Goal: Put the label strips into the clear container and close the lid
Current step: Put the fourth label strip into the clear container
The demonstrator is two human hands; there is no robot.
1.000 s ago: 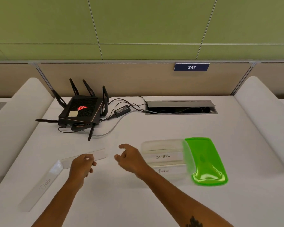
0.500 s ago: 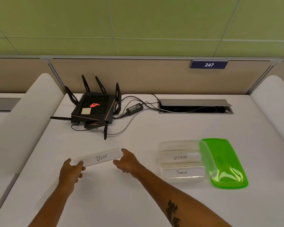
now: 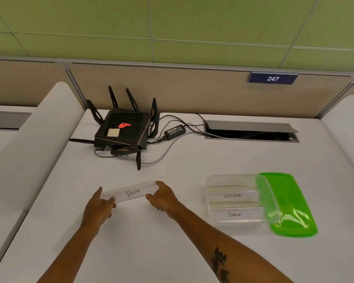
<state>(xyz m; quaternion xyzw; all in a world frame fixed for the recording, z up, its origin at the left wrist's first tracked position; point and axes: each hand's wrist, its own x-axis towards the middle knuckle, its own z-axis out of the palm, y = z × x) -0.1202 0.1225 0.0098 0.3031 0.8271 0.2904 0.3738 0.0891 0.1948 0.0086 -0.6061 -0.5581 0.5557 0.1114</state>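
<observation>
I hold the strip marked BEAR [image 3: 131,193] by its two ends, my left hand [image 3: 99,207] pinched on the near-left end and my right hand [image 3: 163,198] closed on the far-right end. It seems to sit just off the desk [image 3: 172,252], though I cannot tell for sure whether its underside touches. The clear container [image 3: 236,201] stands well to my right with its top open; ZEBRA [image 3: 233,195] and PENGUIN [image 3: 234,214] lie inside. The green lid [image 3: 290,209] rests against its right side, partly under the rim.

The strip looks about as long as the container, so if I bring it in at a slant an end may catch on the rim and push the light box sideways, or knock it off the lid. A loose pinch at either end could let it drop short of the box. A strip lying proud of the others could keep the lid from seating.
</observation>
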